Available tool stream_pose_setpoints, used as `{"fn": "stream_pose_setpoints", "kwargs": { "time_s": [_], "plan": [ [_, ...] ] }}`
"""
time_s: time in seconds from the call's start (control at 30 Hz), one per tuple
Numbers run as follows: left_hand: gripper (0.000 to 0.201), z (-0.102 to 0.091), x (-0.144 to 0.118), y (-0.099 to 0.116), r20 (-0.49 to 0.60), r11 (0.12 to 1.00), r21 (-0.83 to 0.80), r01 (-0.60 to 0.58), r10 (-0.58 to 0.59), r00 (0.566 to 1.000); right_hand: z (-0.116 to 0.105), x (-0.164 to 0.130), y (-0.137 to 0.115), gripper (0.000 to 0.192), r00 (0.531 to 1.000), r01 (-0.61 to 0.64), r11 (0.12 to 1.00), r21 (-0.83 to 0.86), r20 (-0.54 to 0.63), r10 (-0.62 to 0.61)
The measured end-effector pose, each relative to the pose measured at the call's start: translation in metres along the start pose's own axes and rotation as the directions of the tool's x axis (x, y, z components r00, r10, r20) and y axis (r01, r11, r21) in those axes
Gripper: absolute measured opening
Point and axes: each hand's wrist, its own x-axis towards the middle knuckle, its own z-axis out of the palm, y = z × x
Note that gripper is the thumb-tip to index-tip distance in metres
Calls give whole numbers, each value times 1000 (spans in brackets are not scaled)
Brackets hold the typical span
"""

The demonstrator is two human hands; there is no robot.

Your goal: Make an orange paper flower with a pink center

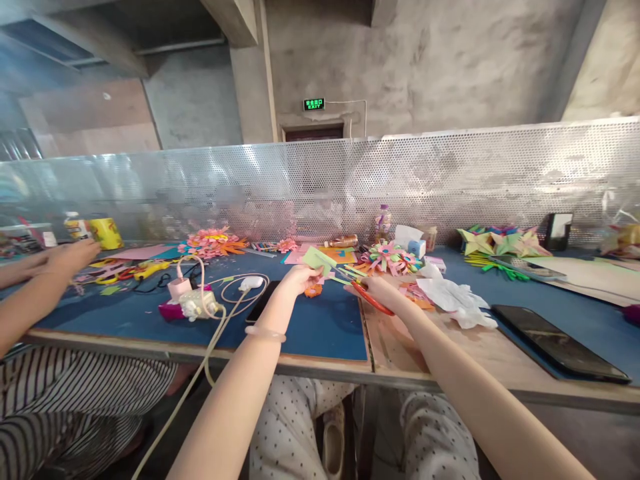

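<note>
My left hand (301,279) pinches a piece of light green paper (319,260) above the blue table mat (330,333). Red-handled scissors (371,300) are in my right hand (376,293), their blades pointing left toward the green paper. Narrow green strips lie close to the blades; whether they are still joined to the sheet I cannot tell. Beneath my hands sits a small orange paper flower (313,291). Just beyond the scissors is a cluster of pink, green and orange paper flowers (390,259).
A power strip (197,305) with cables stands left of my arm, by a partly hidden phone (264,303). Crumpled white tissue (457,293) and a large black phone (557,340) lie right. A perforated metal screen (300,180) bounds the back. A co-worker's hands (70,257) are far left.
</note>
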Motion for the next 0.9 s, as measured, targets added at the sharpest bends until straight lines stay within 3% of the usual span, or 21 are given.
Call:
{"fn": "stream_pose_setpoints", "kwargs": {
  "time_s": [0.33, 0.7, 0.9],
  "plan": [
    [32, 1, -4, -2, 27, 996, 86, 26, -28, 999, -4, -7, 1, 32, 998, 70, 997, 21, 6, -70],
    [32, 2, -3, -3, 51, 978, 203, 36, -48, 998, 3, 4, 3, 28, 1000, -29, 999, -38, -3, 29],
    [32, 3, -3, -6, 41, 965, 259, 38, -50, 998, -4, -8, -2, 32, 999, 46, 999, 10, -1, -46]
  ]
}}
